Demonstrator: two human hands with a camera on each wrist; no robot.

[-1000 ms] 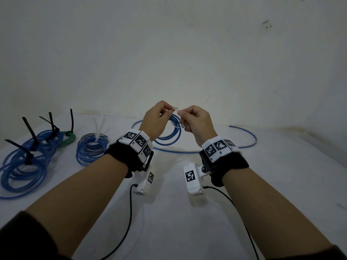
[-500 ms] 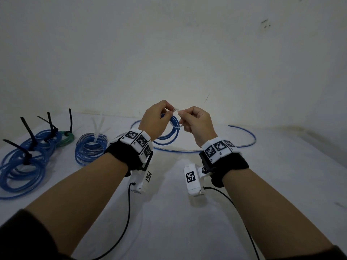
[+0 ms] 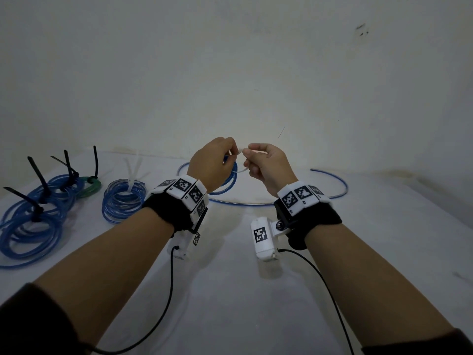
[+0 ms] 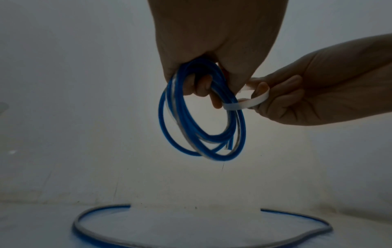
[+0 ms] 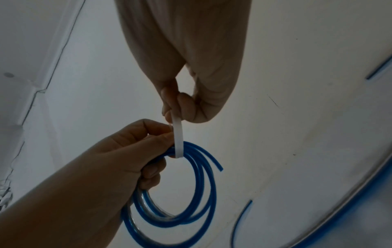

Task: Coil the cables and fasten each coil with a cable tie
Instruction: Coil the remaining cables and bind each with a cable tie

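My left hand [image 3: 217,162] holds a small coil of blue cable [image 4: 199,120] in the air, its fingers curled through the loops [image 5: 182,189]. A white cable tie [image 4: 246,100] is looped around the coil's strands. My right hand [image 3: 266,163] pinches the tie [image 5: 177,134] between thumb and forefinger, close beside the left hand. In the head view the tie [image 3: 240,151] shows as a small white bit between the two hands, above the table.
An uncoiled blue cable [image 3: 256,202] lies in a wide arc on the white table [image 3: 230,290] under the hands. At the left lie a blue coil with a white tie [image 3: 122,201] and several blue and green coils with black ties [image 3: 38,213]. The wall stands close behind.
Both hands have risen slightly with the coil and tie, staying close together. The rest has not moved.
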